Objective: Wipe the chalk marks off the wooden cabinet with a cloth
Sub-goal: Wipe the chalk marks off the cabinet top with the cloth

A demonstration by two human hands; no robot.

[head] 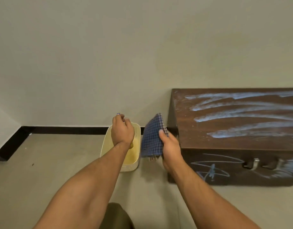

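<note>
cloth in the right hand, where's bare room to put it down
Bare floor left of the cream basket, out to the black skirting. The cabinet top holds nothing but chalk marks. Crowded: the narrow gap between basket and cabinet.

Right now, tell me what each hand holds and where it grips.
Right hand grips the cloth by its right edge. Left hand pinches something small above the tub; what it is cannot be told.
</note>
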